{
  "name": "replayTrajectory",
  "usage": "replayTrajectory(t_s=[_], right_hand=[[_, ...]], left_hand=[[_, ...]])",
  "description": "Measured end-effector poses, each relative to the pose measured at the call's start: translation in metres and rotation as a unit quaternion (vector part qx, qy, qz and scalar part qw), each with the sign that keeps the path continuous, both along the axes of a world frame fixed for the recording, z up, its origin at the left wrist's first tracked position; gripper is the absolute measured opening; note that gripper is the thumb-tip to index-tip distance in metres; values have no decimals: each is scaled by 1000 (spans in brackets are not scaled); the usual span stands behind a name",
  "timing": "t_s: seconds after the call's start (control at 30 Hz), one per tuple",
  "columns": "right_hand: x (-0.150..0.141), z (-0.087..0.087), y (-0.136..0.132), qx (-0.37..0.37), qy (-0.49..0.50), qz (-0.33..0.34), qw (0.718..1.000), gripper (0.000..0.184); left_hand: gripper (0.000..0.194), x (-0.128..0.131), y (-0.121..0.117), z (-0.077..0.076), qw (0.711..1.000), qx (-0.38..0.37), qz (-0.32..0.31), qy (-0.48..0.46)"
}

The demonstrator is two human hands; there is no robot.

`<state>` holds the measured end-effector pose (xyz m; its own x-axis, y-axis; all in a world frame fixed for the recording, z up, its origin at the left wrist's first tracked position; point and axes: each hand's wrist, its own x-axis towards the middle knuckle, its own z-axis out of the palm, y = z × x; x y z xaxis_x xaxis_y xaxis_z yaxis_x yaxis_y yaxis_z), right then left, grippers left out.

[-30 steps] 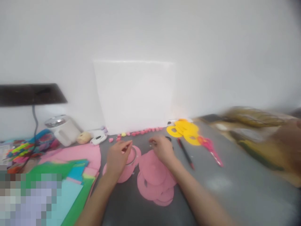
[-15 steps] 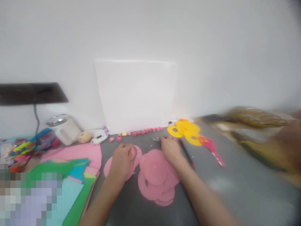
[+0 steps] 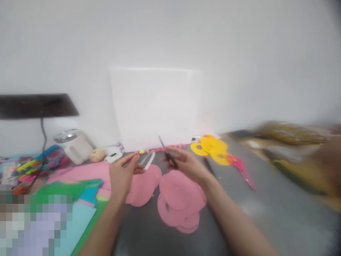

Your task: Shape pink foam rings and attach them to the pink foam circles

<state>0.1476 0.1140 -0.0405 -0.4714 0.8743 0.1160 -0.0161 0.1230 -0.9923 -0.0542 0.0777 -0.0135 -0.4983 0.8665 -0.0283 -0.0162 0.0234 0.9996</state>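
Note:
My left hand (image 3: 124,174) is raised over the left pink paper shapes, fingers pinched on a thin roll of tape (image 3: 149,160) with a whitish edge. Blur hides its details. Facing it, my right hand (image 3: 183,161) grips a pair of small scissors (image 3: 167,154) with dark handles, the blades pointing up and to the left. Scissors and tape are apart. Beneath my left hand lie rounded pink paper cutouts (image 3: 144,188). A second pile of pink paper cutouts (image 3: 177,199), some with holes, lies on the grey table (image 3: 149,231) below my right hand.
Yellow paper rings (image 3: 213,147) and pink scissors (image 3: 242,170) lie at the right, near a dark pen (image 3: 209,165). Coloured sheets (image 3: 80,217) cover the left side. A white board (image 3: 157,106) leans on the wall behind a row of small beads (image 3: 177,146).
My right hand has lifted the small scissors off the table and moved left with them. My left hand has raised the tape roll from the pink paper and shifted slightly left.

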Motion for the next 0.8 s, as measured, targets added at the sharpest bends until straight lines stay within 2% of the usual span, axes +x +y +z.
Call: replayTrajectory(t_s=[0.1, 0.2, 0.27, 0.43, 0.67, 0.8], right_hand=[[3, 3, -6, -90, 79, 154, 981, 52], [4, 6, -9, -108, 64, 255, 959, 56], [4, 9, -10, -108, 28, 294, 949, 56], [1, 12, -12, -126, -35, 277, 952, 40], [0, -2, -5, -142, -3, 302, 943, 41], [-1, -3, -4, -155, 8, 303, 940, 40]], left_hand=[[26, -3, 4, -2, 995, 20, 14, -96], [23, -5, 6, -3, 987, 26, 17, -155], [20, -5, 6, -3, 984, 24, 11, -175], [19, -4, 6, -4, 983, 20, -9, -184], [21, 0, 6, -7, 986, 15, -29, -165], [21, 3, 4, -6, 987, 10, -35, -154]])
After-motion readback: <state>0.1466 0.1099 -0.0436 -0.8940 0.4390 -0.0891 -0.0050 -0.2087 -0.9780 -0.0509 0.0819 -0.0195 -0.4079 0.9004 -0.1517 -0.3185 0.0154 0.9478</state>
